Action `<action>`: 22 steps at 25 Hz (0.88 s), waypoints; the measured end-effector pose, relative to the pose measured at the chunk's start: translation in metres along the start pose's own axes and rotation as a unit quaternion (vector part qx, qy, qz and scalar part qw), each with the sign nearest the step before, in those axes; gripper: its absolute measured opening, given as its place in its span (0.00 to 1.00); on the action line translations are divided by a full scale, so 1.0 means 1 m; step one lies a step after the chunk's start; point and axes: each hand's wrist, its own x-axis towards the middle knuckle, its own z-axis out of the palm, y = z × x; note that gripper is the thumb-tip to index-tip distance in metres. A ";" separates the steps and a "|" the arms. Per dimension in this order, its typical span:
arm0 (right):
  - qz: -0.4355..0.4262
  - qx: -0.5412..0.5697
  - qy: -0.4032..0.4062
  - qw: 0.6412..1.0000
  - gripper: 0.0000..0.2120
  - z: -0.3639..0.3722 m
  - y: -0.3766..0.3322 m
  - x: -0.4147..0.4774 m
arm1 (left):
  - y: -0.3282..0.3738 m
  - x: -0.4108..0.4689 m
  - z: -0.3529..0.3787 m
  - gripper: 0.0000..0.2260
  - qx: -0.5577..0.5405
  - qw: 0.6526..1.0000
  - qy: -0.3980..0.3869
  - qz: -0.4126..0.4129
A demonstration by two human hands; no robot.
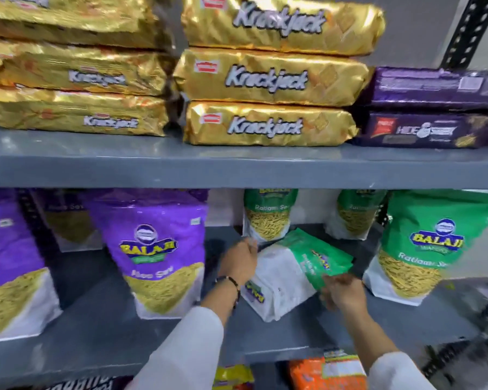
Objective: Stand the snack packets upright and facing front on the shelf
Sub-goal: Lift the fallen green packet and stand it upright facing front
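A green-and-white snack packet lies tilted on its side in the middle of the grey lower shelf, its green top pointing right. My left hand grips its white bottom end at the left. My right hand holds its green top edge at the lower right. Behind it stand two upright green packets, and a larger green one stands at the right, facing front. Upright purple packets stand to the left.
The upper shelf carries stacked gold Krackjack packs and two purple biscuit packs. A black perforated upright runs at the right. Orange and yellow packets show on the shelf below.
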 end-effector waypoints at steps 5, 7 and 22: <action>0.138 0.106 -0.077 0.982 0.08 -0.007 0.004 0.025 | 0.012 0.039 0.012 0.21 0.107 0.970 -0.188 -0.110; 0.148 0.117 -0.080 0.979 0.08 -0.010 0.004 0.034 | 0.016 0.033 0.018 0.22 0.085 0.966 -0.194 -0.148; -0.129 0.147 -0.204 0.959 0.07 -0.043 -0.069 0.012 | -0.002 -0.042 0.078 0.07 -0.459 0.845 0.196 -0.192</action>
